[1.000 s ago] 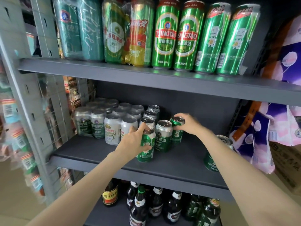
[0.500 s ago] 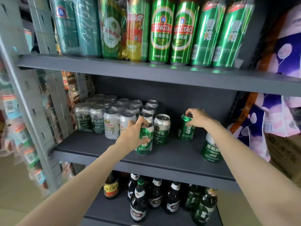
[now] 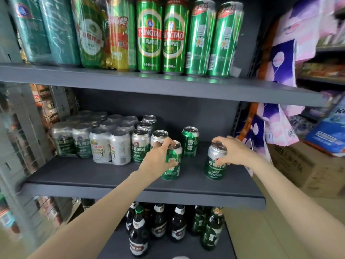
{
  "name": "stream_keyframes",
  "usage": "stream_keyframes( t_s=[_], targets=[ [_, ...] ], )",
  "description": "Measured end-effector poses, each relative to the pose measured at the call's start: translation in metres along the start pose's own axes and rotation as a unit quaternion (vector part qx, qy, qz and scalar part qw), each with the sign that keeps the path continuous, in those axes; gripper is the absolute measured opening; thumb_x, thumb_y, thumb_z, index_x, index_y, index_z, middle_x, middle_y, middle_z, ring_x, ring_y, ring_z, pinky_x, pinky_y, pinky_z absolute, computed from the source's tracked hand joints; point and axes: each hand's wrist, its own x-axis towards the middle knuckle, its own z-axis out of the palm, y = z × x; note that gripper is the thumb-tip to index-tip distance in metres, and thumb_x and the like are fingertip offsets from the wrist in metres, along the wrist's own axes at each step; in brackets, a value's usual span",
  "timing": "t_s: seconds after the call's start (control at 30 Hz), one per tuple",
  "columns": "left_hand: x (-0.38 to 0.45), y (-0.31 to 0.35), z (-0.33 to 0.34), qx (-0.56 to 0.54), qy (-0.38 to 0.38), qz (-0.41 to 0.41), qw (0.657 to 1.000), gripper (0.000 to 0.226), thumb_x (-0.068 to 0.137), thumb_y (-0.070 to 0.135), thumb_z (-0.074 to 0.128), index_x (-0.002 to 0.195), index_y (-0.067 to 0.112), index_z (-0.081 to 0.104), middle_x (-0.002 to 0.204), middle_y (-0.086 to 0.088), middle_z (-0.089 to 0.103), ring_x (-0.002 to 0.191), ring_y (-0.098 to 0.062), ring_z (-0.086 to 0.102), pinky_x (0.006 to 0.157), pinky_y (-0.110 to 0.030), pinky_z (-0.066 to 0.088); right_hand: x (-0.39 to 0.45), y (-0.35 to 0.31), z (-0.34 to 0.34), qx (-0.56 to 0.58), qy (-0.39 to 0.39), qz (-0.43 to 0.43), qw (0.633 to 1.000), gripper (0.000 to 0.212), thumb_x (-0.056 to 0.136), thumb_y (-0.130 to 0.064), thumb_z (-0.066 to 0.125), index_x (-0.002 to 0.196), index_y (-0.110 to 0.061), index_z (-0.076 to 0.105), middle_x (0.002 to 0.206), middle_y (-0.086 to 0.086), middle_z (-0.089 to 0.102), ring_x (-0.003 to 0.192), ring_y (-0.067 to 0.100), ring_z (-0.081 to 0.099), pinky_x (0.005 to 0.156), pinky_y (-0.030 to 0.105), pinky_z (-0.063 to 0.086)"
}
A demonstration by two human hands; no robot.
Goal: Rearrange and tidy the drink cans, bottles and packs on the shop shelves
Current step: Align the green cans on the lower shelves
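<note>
On the middle shelf [image 3: 112,176] my left hand [image 3: 158,157] grips a green can [image 3: 172,165] that stands near the front. My right hand [image 3: 233,152] grips a silver-and-green can [image 3: 214,168] further right, fingers round its top and side. Another green can [image 3: 190,142] stands free behind and between them. To the left are loose silver-and-green cans [image 3: 141,144] in a row running back, and shrink-wrapped packs of silver cans [image 3: 110,144].
Tall green cans [image 3: 162,36] and wrapped packs [image 3: 56,32] fill the upper shelf. Dark beer bottles [image 3: 158,223] stand on the bottom shelf. Purple-and-white bags [image 3: 276,128] hang at the right, with a cardboard box [image 3: 308,171] below them.
My right hand let go of the green can at the back and moved right and forward onto the silver-and-green can. My left hand has kept its grip on its green can.
</note>
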Motion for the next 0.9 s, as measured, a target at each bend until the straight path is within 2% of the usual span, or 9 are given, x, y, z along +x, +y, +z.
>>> stream_keyframes(
  t_s=[0.07,0.2,0.27,0.43,0.53,0.67,0.77,0.83,0.9],
  targets=[
    [0.001,0.0,0.002,0.014,0.004,0.005,1.0,0.062,0.082,0.031,0.068,0.132,0.019,0.032,0.109,-0.011,0.045,0.069,-0.027,0.05,0.079,-0.035,0.047,-0.001,-0.002,-0.003,-0.008,-0.006,-0.02,1.0,0.072,0.066,-0.023,0.081,0.128,-0.03,0.045,0.117,0.003,0.048,0.11,0.022,0.044,0.061,0.018,0.047],
    [0.01,0.011,0.012,0.039,0.016,0.026,0.999,0.056,0.085,0.031,0.064,0.131,0.019,0.034,0.12,-0.01,0.043,0.067,-0.021,0.047,0.075,-0.029,0.044,-0.003,-0.006,-0.001,-0.006,-0.011,-0.019,1.0,0.079,0.066,-0.023,0.082,0.131,-0.025,0.038,0.122,0.002,0.049,0.109,0.02,0.047,0.078,0.028,0.044],
    [0.016,0.02,0.022,0.046,0.025,0.025,0.998,0.055,0.087,0.032,0.062,0.132,0.019,0.034,0.129,-0.01,0.034,0.066,-0.022,0.05,0.075,-0.03,0.047,-0.004,-0.007,0.002,-0.001,-0.008,-0.01,1.0,0.071,0.067,-0.022,0.08,0.123,-0.021,0.037,0.117,0.004,0.05,0.099,0.019,0.049,0.074,0.029,0.044],
    [0.036,0.032,0.037,0.02,0.027,0.01,0.999,0.055,0.087,0.03,0.063,0.132,0.017,0.035,0.135,-0.01,0.03,0.089,-0.032,0.06,0.08,-0.034,0.047,-0.003,-0.004,0.004,-0.004,0.004,-0.013,1.0,0.058,0.067,-0.021,0.08,0.107,-0.019,0.038,0.106,0.005,0.053,0.088,0.02,0.051,0.06,0.026,0.038],
    [0.042,0.032,0.039,0.022,0.009,0.013,1.0,0.057,0.088,0.031,0.06,0.136,0.018,0.032,0.141,-0.009,0.028,0.097,-0.031,0.06,0.086,-0.036,0.048,0.001,-0.002,0.008,0.024,0.006,-0.002,1.0,0.056,0.067,-0.019,0.08,0.106,-0.021,0.039,0.111,0.005,0.053,0.092,0.022,0.054,0.07,0.032,0.048],
    [0.029,0.021,0.021,0.121,0.018,0.074,0.99,0.057,0.095,0.04,0.043,0.146,0.026,0.022,0.156,-0.005,0.014,0.121,-0.03,0.05,0.093,-0.036,0.044,-0.011,-0.001,0.03,0.049,0.099,0.008,0.994,0.061,0.072,-0.022,0.076,0.124,-0.018,0.044,0.125,0.001,0.038,0.109,0.024,0.048,0.09,0.036,0.044],
    [0.015,-0.012,-0.002,0.103,0.109,0.115,0.982,0.05,0.094,0.019,0.05,0.142,0.015,0.036,0.149,-0.011,0.032,0.121,-0.031,0.052,0.095,-0.039,0.046,-0.023,-0.011,0.048,0.042,0.176,0.036,0.983,0.065,0.072,-0.026,0.077,0.128,-0.023,0.043,0.128,0.001,0.038,0.109,0.028,0.051,0.088,0.041,0.047],
    [0.012,-0.044,-0.014,0.133,0.128,0.094,0.978,0.055,0.087,0.004,0.054,0.139,0.006,0.039,0.144,-0.018,0.038,0.129,-0.034,0.043,0.106,-0.041,0.036,-0.025,-0.021,0.048,0.054,0.176,0.031,0.982,0.064,0.07,-0.026,0.079,0.125,-0.024,0.045,0.124,0.001,0.043,0.107,0.028,0.053,0.084,0.037,0.046],
    [0.007,-0.067,-0.026,0.163,0.093,0.035,0.982,0.064,0.086,0.002,0.051,0.145,0.004,0.025,0.151,-0.017,0.025,0.141,-0.031,0.021,0.116,-0.035,0.015,-0.027,-0.033,0.045,0.085,0.146,0.001,0.986,0.063,0.067,-0.023,0.081,0.121,-0.025,0.048,0.118,-0.004,0.045,0.103,0.022,0.053,0.079,0.03,0.041]
  ],
)
